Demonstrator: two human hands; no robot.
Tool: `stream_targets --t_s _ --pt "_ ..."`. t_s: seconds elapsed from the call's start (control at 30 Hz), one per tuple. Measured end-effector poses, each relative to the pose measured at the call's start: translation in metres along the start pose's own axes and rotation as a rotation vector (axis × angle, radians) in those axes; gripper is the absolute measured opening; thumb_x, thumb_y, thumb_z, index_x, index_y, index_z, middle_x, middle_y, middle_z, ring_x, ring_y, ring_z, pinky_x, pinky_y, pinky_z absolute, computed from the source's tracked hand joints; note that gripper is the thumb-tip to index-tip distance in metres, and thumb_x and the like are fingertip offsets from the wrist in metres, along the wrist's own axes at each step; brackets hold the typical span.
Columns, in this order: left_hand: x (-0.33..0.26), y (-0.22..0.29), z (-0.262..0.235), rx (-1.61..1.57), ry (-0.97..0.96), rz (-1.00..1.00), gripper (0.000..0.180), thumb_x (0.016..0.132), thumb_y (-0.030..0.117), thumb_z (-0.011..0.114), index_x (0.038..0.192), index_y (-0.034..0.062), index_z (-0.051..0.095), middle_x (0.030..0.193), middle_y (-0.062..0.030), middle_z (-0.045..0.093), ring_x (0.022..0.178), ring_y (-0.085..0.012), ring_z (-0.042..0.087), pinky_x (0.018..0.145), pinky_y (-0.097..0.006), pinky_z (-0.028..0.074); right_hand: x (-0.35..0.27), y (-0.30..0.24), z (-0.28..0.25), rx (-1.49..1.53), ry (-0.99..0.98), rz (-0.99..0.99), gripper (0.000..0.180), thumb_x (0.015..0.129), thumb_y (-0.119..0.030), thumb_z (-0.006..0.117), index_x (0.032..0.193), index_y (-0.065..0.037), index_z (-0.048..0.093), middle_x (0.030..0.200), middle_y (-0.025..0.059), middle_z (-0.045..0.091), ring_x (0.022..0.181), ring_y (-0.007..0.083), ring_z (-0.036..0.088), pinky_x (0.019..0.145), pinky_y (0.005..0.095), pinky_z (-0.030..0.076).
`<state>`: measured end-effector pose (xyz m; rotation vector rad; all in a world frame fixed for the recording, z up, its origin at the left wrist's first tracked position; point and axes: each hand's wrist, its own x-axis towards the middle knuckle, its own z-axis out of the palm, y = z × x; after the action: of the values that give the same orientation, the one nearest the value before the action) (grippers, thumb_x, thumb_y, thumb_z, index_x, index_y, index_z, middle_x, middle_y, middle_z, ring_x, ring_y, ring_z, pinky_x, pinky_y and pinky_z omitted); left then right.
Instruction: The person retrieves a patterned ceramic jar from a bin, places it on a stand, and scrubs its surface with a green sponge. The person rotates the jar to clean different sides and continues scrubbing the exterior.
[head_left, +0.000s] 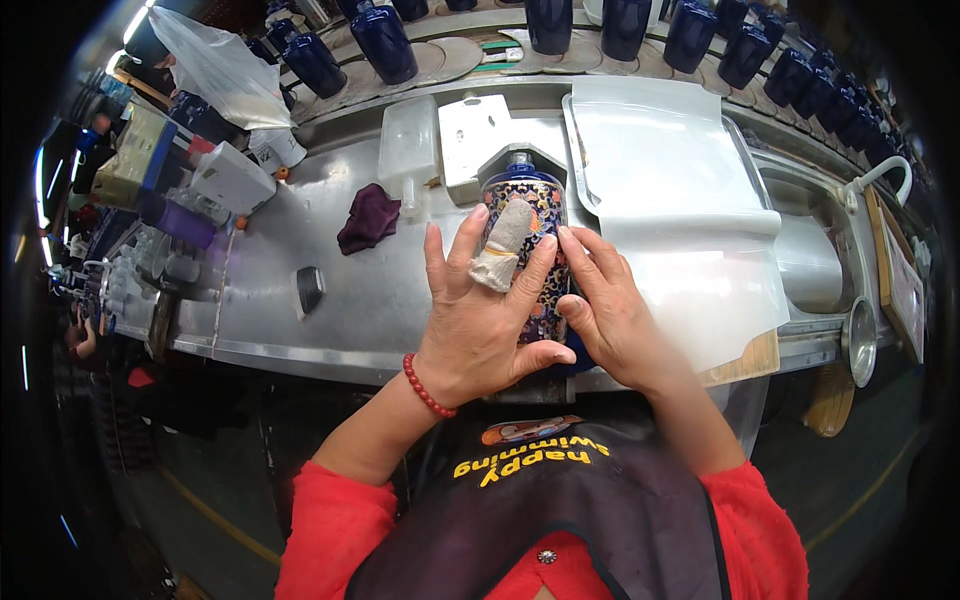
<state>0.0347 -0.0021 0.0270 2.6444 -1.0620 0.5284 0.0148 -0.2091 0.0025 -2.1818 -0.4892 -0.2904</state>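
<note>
A dark blue bottle (548, 300) with a gold and coloured floral pattern lies at the middle of the bench, its neck pointing away from me. My left hand (480, 310) rests over its left side with the fingers spread. A grey cloth finger cover (512, 226), tied with a yellowish band, sits on one finger of that hand. A red bead bracelet (428, 388) circles the left wrist. On the bottle's right side, my right hand (610, 310) touches the pattern with its fingertips, fingers stretched out and thumb apart. Much of the bottle is hidden under both hands.
Left on the metal bench (270, 240) lie a crumpled purple cloth (369, 218) and a small dark block (310, 290). A clear plastic box (408, 145) stands behind. White sheets (670, 150) cover a tray at right. Several blue bottles (548, 25) line the far conveyor.
</note>
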Motion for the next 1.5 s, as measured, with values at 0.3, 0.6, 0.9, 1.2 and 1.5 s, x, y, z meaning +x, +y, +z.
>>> stream_targets --t_s 0.3,0.6,0.9,1.2,1.5 --pt "0.012 0.018 -0.006 0.043 0.007 0.034 0.097 0.088 0.081 0.039 0.149 0.0074 0.049 0.146 -0.02 0.052 0.149 -0.0422 0.02 0.117 -0.07 -0.002 0.001 0.002 0.002 -0.02 -0.006 -0.007 0.061 0.094 -0.017 0.066 0.149 -0.003 0.045 0.149 0.0238 0.041 0.127 0.0446 0.047 0.106 0.0488 0.043" --pt "0.021 0.019 -0.001 0.053 -0.045 -0.025 0.105 0.082 0.078 0.052 0.151 -0.0011 0.043 0.136 -0.0179 0.06 0.148 -0.0433 0.026 0.114 -0.074 0.0 0.0 0.004 0.003 0.011 -0.058 0.046 0.066 0.09 -0.012 0.068 0.15 -0.003 0.043 0.148 0.0239 0.039 0.127 0.0446 0.046 0.106 0.049 0.043" --pt "0.019 0.019 -0.006 0.057 -0.008 -0.128 0.1 0.088 0.076 0.047 0.151 -0.0022 0.042 0.131 -0.0206 0.062 0.147 -0.046 0.027 0.115 -0.073 0.005 0.009 0.01 -0.019 -0.067 0.026 -0.078 0.059 0.089 -0.004 0.066 0.145 -0.001 0.048 0.14 0.0242 0.051 0.125 0.0397 0.053 0.106 0.0441 0.045" --pt "-0.004 -0.003 0.002 -0.205 0.182 -0.151 0.097 0.093 0.071 0.048 0.152 -0.0057 0.038 0.146 -0.0208 0.051 0.14 -0.0425 0.035 0.117 -0.066 0.011 0.111 0.007 -0.043 -0.071 0.034 -0.244 0.018 0.084 -0.006 0.071 0.1 -0.004 0.063 0.083 0.0127 0.064 0.071 0.0258 0.064 0.065 0.035 0.051" --pt "-0.034 -0.011 0.025 -0.506 0.262 -0.248 0.082 0.1 0.062 0.045 0.146 -0.0058 0.047 0.146 -0.0241 0.052 0.141 -0.0455 0.037 0.12 -0.057 0.013 0.034 0.002 -0.043 0.237 -0.035 -0.088 0.016 0.088 -0.007 0.075 0.102 0.0 0.067 0.085 0.0064 0.065 0.077 0.0145 0.063 0.068 0.0285 0.05"
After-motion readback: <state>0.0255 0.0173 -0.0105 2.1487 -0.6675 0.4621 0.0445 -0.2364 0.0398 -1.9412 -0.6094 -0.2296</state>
